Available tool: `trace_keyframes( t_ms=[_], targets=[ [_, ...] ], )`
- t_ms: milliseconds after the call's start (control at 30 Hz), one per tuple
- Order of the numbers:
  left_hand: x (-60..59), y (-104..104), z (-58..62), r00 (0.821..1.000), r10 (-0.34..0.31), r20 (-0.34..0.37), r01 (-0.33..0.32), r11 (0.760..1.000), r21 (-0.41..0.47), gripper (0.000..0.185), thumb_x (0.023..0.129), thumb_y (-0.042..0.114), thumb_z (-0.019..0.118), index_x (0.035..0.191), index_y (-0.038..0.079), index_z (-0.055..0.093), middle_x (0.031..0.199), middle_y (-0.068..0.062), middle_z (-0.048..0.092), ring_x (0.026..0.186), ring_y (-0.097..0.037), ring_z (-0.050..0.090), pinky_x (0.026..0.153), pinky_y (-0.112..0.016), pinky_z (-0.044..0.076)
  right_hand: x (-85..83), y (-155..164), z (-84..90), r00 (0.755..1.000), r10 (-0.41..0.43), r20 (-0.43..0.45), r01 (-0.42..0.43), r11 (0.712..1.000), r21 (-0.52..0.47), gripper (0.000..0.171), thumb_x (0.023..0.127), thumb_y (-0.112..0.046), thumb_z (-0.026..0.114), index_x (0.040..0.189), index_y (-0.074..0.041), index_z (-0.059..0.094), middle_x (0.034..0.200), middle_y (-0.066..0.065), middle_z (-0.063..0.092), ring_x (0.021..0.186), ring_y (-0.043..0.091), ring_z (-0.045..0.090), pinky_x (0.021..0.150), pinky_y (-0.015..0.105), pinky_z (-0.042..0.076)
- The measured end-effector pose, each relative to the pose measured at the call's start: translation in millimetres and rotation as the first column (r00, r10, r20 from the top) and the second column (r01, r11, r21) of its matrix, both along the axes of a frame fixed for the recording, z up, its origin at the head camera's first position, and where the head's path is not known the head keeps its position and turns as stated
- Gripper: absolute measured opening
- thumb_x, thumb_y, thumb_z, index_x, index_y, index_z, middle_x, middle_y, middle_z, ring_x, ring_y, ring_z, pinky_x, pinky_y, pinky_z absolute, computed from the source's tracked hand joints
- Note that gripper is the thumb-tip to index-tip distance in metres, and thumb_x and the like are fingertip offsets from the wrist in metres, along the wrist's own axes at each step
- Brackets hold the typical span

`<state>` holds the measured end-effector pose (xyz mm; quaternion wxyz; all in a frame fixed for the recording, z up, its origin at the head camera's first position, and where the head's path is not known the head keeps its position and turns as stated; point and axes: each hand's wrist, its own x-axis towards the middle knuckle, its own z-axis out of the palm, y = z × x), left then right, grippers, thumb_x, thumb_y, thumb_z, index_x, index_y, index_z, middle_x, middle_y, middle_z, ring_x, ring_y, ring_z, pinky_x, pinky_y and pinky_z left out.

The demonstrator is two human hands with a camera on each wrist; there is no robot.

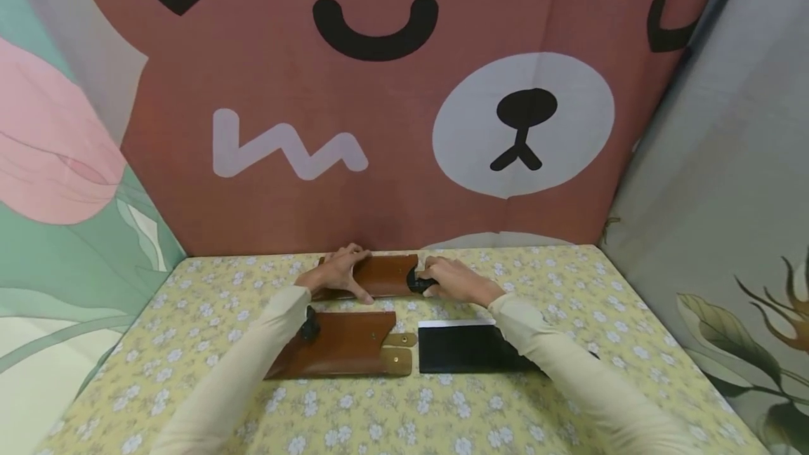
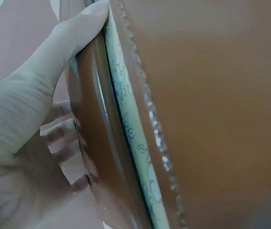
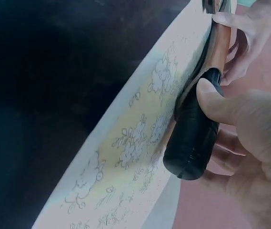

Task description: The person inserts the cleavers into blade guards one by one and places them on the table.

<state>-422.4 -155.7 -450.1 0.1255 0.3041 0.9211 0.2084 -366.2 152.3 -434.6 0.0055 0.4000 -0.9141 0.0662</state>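
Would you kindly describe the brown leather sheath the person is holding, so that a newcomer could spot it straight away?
Start at the flowered yellow table below the bear backdrop. Two brown sheaths lie left of centre; take the far sheath, close to the backdrop. Unlike the near sheath beside the black cleaver blade, it has the left hand gripping it and the right hand holding a black handle at its end.

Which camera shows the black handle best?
The right wrist view: the black handle fills the frame, gripped by the right hand at the brown sheath. The head view shows only a small dark bit of it beside that hand. The left wrist view shows no handle, only sheath leather.
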Motion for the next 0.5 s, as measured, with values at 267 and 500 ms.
trace_keyframes(
  t_ms=[267,500],
  targets=[
    [-2.4,-1.2,-2.2,1.0,0.018,-0.005,-0.018,1.0,-0.017,0.117,0.075,0.047,0.095,0.164,0.002,0.033,0.154,-0.021,0.038,0.139,-0.042,0.04,0.103,-0.059,0.032,2.3,-11.6,-5.6,0.997,-0.047,-0.058,0.048,0.999,0.011,0.033,0.097,-0.021,0.075,0.128,-0.008,0.075,0.113,0.015,0.066,0.092,0.025,0.062,0.06,0.032,0.04],
    [-4.8,1.0,-5.0,1.0,0.013,-0.02,-0.013,1.0,-0.024,0.116,0.076,0.051,0.093,0.165,0.007,0.033,0.159,-0.022,0.034,0.145,-0.044,0.035,0.109,-0.061,0.028,3.5,-2.9,-6.6,0.993,-0.062,-0.102,0.066,0.997,0.038,0.043,0.099,-0.026,0.074,0.137,-0.009,0.07,0.124,0.014,0.062,0.108,0.029,0.059,0.076,0.042,0.05]
  ],
)
